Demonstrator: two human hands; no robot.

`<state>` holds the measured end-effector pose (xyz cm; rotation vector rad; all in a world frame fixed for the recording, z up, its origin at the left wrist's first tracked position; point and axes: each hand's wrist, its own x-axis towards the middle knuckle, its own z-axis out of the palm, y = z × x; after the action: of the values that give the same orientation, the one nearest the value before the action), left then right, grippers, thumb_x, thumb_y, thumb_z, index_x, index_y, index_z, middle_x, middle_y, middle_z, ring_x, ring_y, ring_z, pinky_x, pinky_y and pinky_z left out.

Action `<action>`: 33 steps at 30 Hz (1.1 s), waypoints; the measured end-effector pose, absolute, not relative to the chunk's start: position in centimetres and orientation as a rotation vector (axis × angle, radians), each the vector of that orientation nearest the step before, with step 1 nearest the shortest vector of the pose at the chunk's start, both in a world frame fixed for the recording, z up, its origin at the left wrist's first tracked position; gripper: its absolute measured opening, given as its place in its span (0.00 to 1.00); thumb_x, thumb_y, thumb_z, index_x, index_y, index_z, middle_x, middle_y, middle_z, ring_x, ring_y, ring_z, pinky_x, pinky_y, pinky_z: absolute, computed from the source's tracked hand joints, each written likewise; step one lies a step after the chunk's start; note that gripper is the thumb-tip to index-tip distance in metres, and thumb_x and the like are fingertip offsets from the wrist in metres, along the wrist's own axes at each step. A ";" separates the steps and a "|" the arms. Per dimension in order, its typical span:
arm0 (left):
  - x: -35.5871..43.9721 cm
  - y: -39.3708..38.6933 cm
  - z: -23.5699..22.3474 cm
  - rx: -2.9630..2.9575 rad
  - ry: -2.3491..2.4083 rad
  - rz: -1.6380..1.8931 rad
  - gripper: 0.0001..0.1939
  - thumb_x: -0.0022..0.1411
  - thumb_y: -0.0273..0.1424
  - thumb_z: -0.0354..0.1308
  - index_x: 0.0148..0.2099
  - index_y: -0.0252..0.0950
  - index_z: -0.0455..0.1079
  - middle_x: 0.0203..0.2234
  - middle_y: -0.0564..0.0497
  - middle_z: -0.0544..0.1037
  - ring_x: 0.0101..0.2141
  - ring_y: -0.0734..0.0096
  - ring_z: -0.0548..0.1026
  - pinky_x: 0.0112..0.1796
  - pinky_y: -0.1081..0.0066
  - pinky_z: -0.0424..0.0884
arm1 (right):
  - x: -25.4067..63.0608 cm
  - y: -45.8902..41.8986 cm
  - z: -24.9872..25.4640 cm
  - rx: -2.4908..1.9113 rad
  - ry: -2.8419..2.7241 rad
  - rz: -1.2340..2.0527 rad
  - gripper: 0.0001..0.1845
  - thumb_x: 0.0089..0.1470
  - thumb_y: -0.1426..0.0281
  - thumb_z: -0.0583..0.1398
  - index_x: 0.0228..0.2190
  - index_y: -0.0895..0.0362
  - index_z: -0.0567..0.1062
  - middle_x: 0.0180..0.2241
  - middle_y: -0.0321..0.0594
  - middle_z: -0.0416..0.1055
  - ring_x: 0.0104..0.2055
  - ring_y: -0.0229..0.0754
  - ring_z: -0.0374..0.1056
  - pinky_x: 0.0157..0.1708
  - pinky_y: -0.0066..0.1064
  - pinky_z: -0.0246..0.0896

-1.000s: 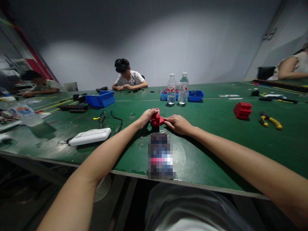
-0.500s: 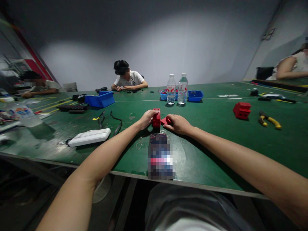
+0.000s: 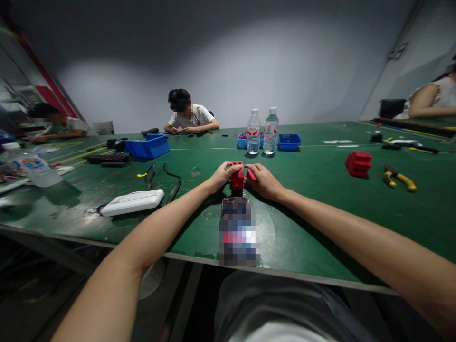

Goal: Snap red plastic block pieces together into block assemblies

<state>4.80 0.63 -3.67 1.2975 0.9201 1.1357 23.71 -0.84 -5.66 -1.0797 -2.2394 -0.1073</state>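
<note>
My left hand (image 3: 221, 176) grips a red block with holes (image 3: 237, 176) from its left side, thumb and fingers closed on it. Just to the right, my right hand (image 3: 264, 181) is closed on a smaller red piece (image 3: 251, 175), partly covered by the fingers. The right fingertips reach close to the block's upper right edge; whether they touch it I cannot tell. Below the block, a phone (image 3: 235, 232) with a lit, blurred screen lies near the table's front edge.
On the green table (image 3: 306, 228) are a second red block (image 3: 358, 164), yellow-handled pliers (image 3: 399, 178), two water bottles (image 3: 253, 133), blue bins (image 3: 149, 146) and a white device (image 3: 131, 203) with a black cable. A person (image 3: 192, 114) sits opposite; others sit at both sides.
The left hand and the red block have shifted slightly right. The smaller red piece has turned from lying flat to more upright in my right hand, whose fingertips have risen.
</note>
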 end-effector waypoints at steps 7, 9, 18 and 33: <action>4.4 0.4 -3.1 1.284 1.024 1.148 0.24 0.50 0.41 0.66 0.43 0.34 0.62 0.26 0.54 0.75 0.23 0.74 0.73 0.26 0.74 0.68 | 24.0 0.2 -5.7 -1.028 -1.966 0.307 0.16 0.62 0.62 0.51 0.42 0.56 0.74 0.38 0.44 0.70 0.38 0.43 0.68 0.43 0.37 0.65; 4.4 0.4 -3.1 1.289 1.015 1.144 0.24 0.50 0.41 0.66 0.43 0.34 0.62 0.26 0.54 0.75 0.23 0.74 0.73 0.26 0.73 0.68 | 24.1 0.6 -5.7 -1.018 -1.861 0.551 0.17 0.60 0.58 0.52 0.40 0.56 0.72 0.34 0.41 0.70 0.35 0.41 0.68 0.40 0.36 0.67; 4.4 1.0 -3.7 1.296 0.970 1.155 0.25 0.49 0.42 0.67 0.43 0.34 0.62 0.25 0.54 0.74 0.23 0.74 0.73 0.27 0.73 0.69 | 24.5 1.1 -5.9 -0.938 -1.843 0.704 0.25 0.44 0.71 0.62 0.47 0.57 0.67 0.40 0.42 0.73 0.40 0.43 0.70 0.45 0.38 0.66; 4.6 0.6 -3.7 1.326 0.948 1.161 0.23 0.52 0.41 0.66 0.43 0.34 0.62 0.27 0.54 0.75 0.24 0.75 0.74 0.28 0.74 0.69 | 24.3 0.7 -5.3 -0.908 -1.745 0.895 0.16 0.44 0.69 0.63 0.38 0.59 0.71 0.35 0.41 0.73 0.35 0.42 0.70 0.43 0.39 0.68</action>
<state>4.57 0.61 -3.67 1.3263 0.9477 1.1609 24.30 0.67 -5.34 -0.9077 -1.7453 0.8953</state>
